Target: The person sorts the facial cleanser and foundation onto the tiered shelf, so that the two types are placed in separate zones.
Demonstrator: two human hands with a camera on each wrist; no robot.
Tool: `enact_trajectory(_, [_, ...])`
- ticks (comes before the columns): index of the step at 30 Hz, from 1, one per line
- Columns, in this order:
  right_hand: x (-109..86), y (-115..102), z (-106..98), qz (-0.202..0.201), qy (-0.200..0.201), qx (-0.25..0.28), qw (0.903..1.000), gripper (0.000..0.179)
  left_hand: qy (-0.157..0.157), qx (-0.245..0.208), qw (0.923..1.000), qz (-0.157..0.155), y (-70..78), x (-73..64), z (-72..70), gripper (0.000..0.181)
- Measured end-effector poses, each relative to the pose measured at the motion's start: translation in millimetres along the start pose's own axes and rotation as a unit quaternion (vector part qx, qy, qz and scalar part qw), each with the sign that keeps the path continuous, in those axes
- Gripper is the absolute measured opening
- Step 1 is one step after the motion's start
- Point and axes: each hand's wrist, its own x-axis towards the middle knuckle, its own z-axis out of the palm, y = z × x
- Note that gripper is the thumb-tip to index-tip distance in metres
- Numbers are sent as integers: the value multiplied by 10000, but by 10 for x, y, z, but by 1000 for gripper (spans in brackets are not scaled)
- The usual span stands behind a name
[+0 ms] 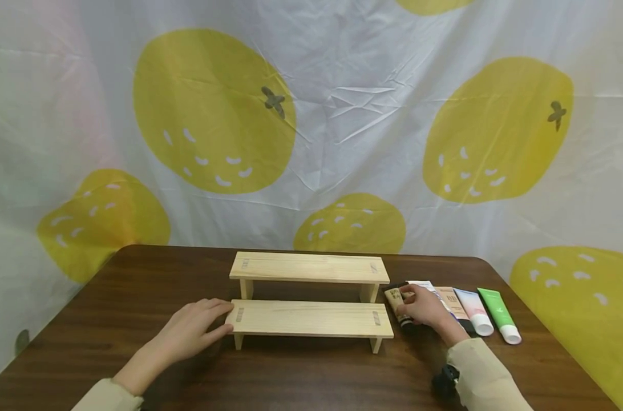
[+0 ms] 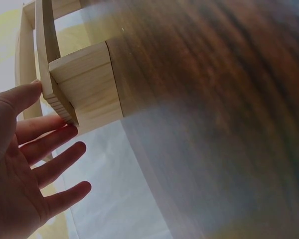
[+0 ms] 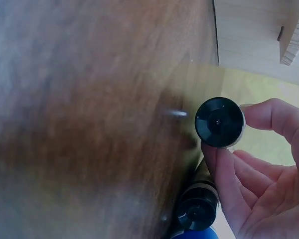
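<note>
A light wooden two-tier stand has a lower step point(image 1: 311, 318) and a taller back step point(image 1: 311, 267). My left hand point(image 1: 195, 325) touches the left end of the lower step; in the left wrist view, thumb and fingertips meet the board's end point(image 2: 62, 107), the other fingers spread straight. To the right of the stand, my right hand point(image 1: 427, 308) pinches a beige squeeze tube point(image 1: 395, 301) between thumb and fingers. In the right wrist view its black cap point(image 3: 219, 122) faces the camera, beside another black-capped tube point(image 3: 197, 209).
Right of my right hand lie a white tube point(image 1: 421, 283), a beige BB tube point(image 1: 452, 302) with a black cap, a white-and-pink tube point(image 1: 473, 311) and a green tube point(image 1: 496, 311). All rest on the dark wooden table point(image 1: 291, 379). A lemon-print curtain point(image 1: 342, 142) hangs behind.
</note>
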Motion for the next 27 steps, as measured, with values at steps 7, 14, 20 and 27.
enact_trajectory(7, [-42, 14, -70, 11, -85, 405, 9991, 59, 54, 16, 10000, 54, 4, 2, 2, 40])
enact_trajectory(14, [-91, 39, -152, 109, -219, 726, 9971, 62, 34, -8, 10000, 27, 8, -1, 7, 40])
enact_trajectory(20, [-113, 47, -214, 8, -234, 1154, 9930, 58, 9, -11, 10000, -4, 4, -3, 6, 41])
enact_trajectory(27, [-88, 85, -260, -238, -203, 1451, 9889, 55, 14, -7, 10000, -18, -5, -3, 8, 40])
